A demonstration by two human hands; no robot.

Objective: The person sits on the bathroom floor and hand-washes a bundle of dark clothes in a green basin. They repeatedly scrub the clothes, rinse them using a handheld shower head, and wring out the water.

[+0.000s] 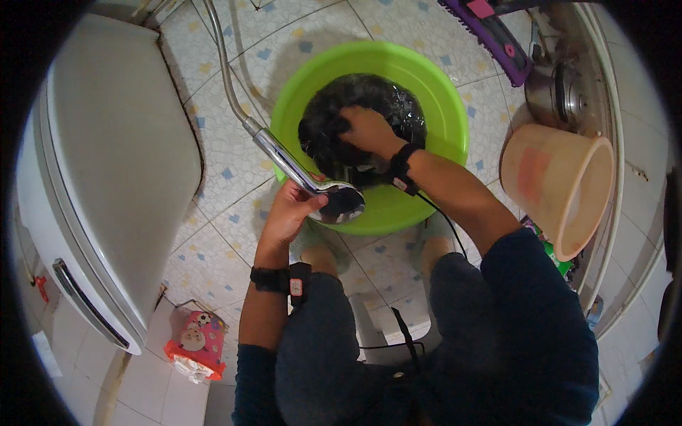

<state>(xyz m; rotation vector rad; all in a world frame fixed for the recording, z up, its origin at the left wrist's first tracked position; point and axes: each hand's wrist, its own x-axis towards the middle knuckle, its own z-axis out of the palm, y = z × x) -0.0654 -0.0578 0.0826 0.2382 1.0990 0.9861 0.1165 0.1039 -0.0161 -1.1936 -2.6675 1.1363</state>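
Observation:
My left hand (pixel 292 206) is wrapped around the neck of a chrome handheld shower head (pixel 282 158), thumb on its rim. The head lies over the near left rim of a lime-green plastic basin (pixel 445 133). Inside the basin, dark wet fabric (pixel 341 98) sits in water that glints on the right side. My right hand (pixel 370 130) reaches into the basin and grips a bunch of this fabric, its fingertips partly hidden in the folds. Faint streaks of water show between the shower head and the fabric.
A metal hose (pixel 224 69) runs up from the shower head. To the left stands a white appliance (pixel 117 138). On the right are a peach plastic bucket (pixel 533 170) lying tilted, a metal pot (pixel 549 96) and a purple-edged brush-like tool (pixel 490 40). A pink tissue pack (pixel 200 341) is lower left.

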